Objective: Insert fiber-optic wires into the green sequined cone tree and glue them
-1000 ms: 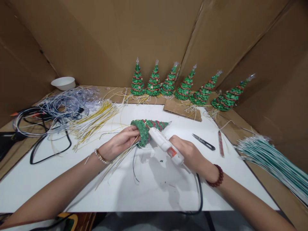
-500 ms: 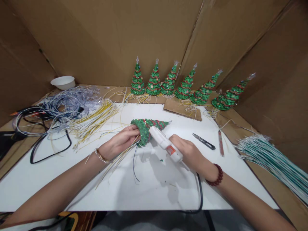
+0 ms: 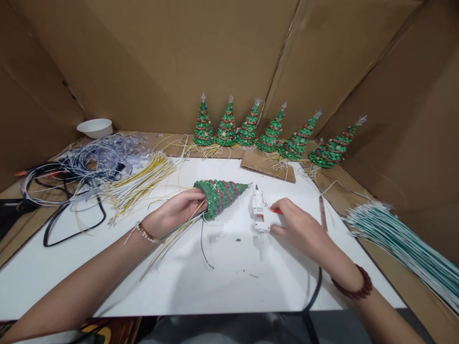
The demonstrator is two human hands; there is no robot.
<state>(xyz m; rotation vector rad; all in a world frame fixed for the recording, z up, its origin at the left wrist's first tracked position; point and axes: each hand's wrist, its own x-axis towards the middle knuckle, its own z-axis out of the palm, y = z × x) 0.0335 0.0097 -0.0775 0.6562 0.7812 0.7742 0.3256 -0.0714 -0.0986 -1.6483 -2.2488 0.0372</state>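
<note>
My left hand grips the wide base of a green sequined cone tree with red spiral bands, which lies on its side. Pale wires from its base fan out past my wrist. A white hot glue gun lies on the white board, its nozzle toward me. My right hand sits just right of the gun, holding nothing, with its fingers spread slightly. A small red item shows by my fingertips, too small to name.
Several finished sequined trees stand along the back on cardboard, before cardboard walls. To the left lie a white bowl, yellow wires and black cable. A green-white wire bundle lies right.
My right hand has let go of the glue gun, which now lies on the board, and has moved right. The left hand still holds the tree. The view has shifted slightly.
</note>
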